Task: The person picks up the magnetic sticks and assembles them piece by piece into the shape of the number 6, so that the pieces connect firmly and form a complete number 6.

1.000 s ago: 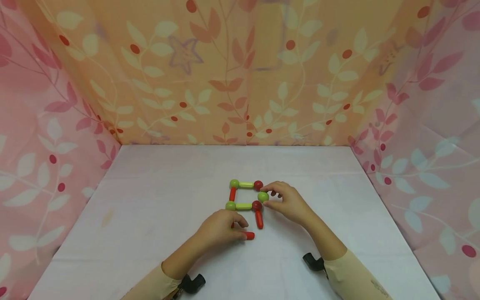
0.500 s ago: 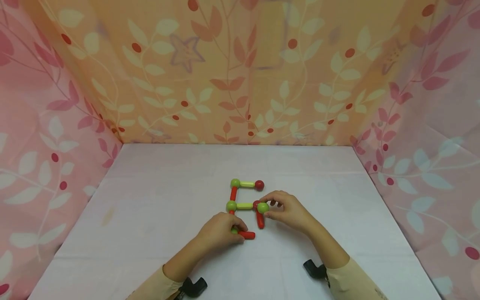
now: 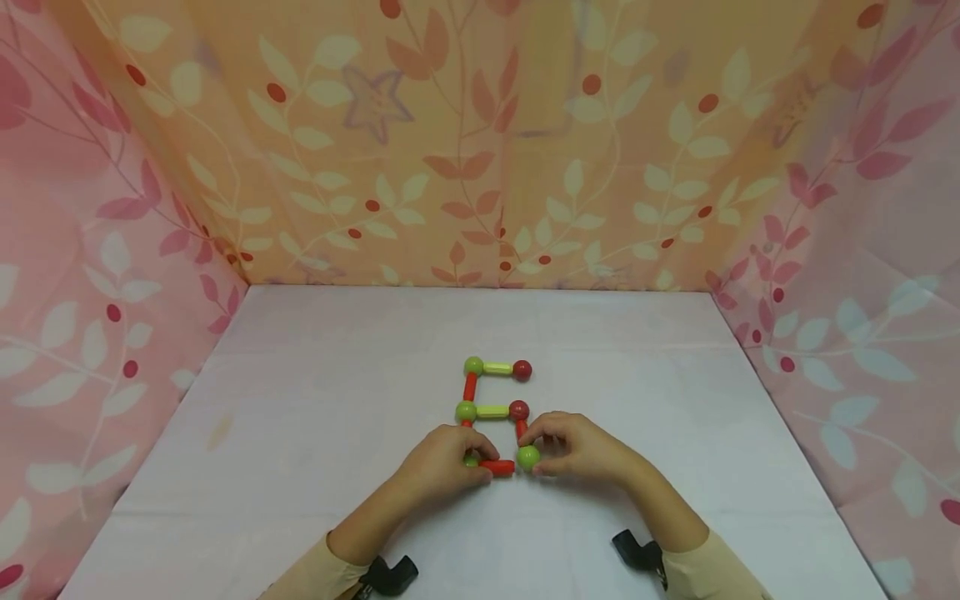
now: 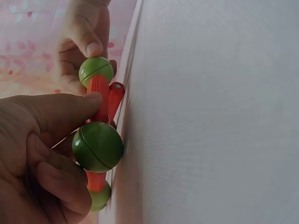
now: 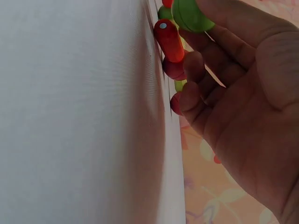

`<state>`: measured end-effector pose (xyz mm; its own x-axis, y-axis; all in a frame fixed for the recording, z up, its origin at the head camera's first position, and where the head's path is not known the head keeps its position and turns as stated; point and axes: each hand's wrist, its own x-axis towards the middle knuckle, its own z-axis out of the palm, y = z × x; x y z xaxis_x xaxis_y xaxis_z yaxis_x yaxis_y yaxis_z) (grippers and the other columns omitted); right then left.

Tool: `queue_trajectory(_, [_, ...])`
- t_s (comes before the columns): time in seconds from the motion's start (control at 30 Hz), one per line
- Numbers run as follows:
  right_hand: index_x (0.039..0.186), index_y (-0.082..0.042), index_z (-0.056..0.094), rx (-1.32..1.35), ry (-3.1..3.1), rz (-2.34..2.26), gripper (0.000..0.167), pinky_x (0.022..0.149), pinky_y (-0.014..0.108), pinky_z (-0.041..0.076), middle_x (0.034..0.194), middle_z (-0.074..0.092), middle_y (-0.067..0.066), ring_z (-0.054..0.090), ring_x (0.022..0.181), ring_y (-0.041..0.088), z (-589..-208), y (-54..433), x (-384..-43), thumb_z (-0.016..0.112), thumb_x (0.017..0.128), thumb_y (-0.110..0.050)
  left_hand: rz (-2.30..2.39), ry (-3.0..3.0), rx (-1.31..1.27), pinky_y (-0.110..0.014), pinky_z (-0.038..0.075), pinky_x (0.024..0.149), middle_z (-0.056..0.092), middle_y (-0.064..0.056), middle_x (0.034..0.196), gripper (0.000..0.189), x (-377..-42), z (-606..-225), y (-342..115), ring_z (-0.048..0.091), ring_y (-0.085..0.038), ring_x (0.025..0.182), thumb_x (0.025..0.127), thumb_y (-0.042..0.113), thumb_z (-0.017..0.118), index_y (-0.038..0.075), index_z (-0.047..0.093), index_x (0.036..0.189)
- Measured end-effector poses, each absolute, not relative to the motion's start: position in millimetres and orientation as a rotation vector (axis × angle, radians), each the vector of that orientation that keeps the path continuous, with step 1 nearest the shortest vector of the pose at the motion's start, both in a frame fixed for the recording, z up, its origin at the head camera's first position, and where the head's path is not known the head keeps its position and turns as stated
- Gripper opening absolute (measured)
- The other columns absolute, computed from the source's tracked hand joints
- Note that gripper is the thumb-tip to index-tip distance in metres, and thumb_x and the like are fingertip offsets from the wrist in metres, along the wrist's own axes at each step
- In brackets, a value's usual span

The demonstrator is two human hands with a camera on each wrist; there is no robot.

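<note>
My left hand point(image 3: 442, 458) pinches a red magnetic rod point(image 3: 497, 468) near the green ball point(image 4: 97, 147) at its left end. Between thumb and fingers, my right hand point(image 3: 585, 446) holds another green ball point(image 3: 528, 457), just right of the rod's free end. In the left wrist view that ball overlaps the rod's far end. A second red rod point(image 3: 521, 429) points down toward the held ball from the middle red ball point(image 3: 519, 411); its tip shows in the right wrist view. Yellow-green rods point(image 3: 492, 412) and more balls form the figure above my hands.
The figure lies on a white-covered table point(image 3: 337, 358). A top red ball point(image 3: 522, 371) and a top green ball point(image 3: 473, 366) mark its far end. Floral curtains point(image 3: 465, 167) stand behind and at both sides. Black wrist cameras point(image 3: 637, 550) hang by the sleeves.
My right hand has carried its green ball toward me, from beside the upper balls down to the red rod's free end. My left hand has stayed nearly in place, its fingers now on the rod.
</note>
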<state>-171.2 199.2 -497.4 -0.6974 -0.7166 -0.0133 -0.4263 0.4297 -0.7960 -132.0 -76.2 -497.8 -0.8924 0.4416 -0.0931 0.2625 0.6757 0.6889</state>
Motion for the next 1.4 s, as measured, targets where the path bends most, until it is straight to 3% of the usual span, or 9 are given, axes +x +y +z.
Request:
queue_trajectory(0.4, [0.113, -0.034, 0.07, -1.032, 2.314, -1.115, 0.034, 0.091, 0.029, 0.051, 0.111, 0.066, -0.015, 0.059, 0.101, 0.016, -503.8, 194.7, -169.4, 0.086, 0.084, -0.024, 1.015, 2.653, 0.558, -0.026, 0.045, 0.066, 0.062, 0.019, 0.077, 0.017, -131.4, -496.0, -76.7, 0.054, -0.006, 0.073, 0.082, 0.02, 0.085, 0.029, 0.079, 0.094])
queue_trajectory(0.67, [0.117, -0.023, 0.072, -1.077, 2.28, -1.154, 0.035, 0.095, 0.029, 0.051, 0.117, 0.068, -0.012, 0.061, 0.106, 0.018, -503.7, 197.3, -172.1, 0.085, 0.086, -0.025, 1.009, 2.641, 0.559, -0.026, 0.045, 0.067, 0.063, 0.02, 0.078, 0.017, -131.5, -495.5, -77.8, 0.054, -0.005, 0.074, 0.082, 0.019, 0.085, 0.029, 0.079, 0.094])
queue_trajectory(0.87, [0.122, -0.015, 0.071, -1.117, 2.268, -1.218, 0.032, 0.09, 0.031, 0.052, 0.12, 0.07, -0.002, 0.061, 0.105, 0.022, -499.8, 200.4, -178.4, 0.079, 0.091, -0.015, 1.008, 2.639, 0.582, -0.025, 0.045, 0.068, 0.063, 0.021, 0.079, 0.017, -132.2, -494.4, -77.3, 0.054, -0.005, 0.075, 0.081, 0.019, 0.086, 0.029, 0.08, 0.095])
queue_trajectory(1.0, [0.123, -0.017, 0.072, -1.071, 2.329, -1.179, 0.032, 0.084, 0.028, 0.051, 0.122, 0.07, -0.006, 0.06, 0.102, 0.02, -493.8, 200.1, -184.1, 0.072, 0.093, -0.003, 1.002, 2.638, 0.59, -0.025, 0.046, 0.069, 0.064, 0.023, 0.08, 0.017, -133.0, -493.9, -76.9, 0.055, -0.004, 0.076, 0.082, 0.02, 0.086, 0.029, 0.08, 0.095])
queue_trajectory(1.17, [0.123, -0.019, 0.073, -1.092, 2.354, -1.066, 0.042, 0.092, 0.03, 0.052, 0.122, 0.07, -0.012, 0.062, 0.111, 0.012, -490.5, 195.9, -192.7, 0.062, 0.093, 0.008, 0.99, 2.634, 0.579, -0.025, 0.046, 0.07, 0.064, 0.022, 0.08, 0.017, -133.6, -494.3, -76.7, 0.055, -0.005, 0.077, 0.082, 0.021, 0.086, 0.03, 0.08, 0.096])
queue_trajectory(1.4, [0.122, -0.021, 0.075, -1.109, 2.301, -0.914, 0.041, 0.103, 0.032, 0.05, 0.123, 0.069, -0.014, 0.061, 0.117, 0.007, -487.7, 189.1, -200.4, 0.06, 0.096, 0.006, 0.995, 2.617, 0.599, -0.025, 0.046, 0.069, 0.065, 0.023, 0.08, 0.018, -134.8, -496.5, -76.0, 0.055, -0.005, 0.076, 0.082, 0.021, 0.085, 0.03, 0.081, 0.097])
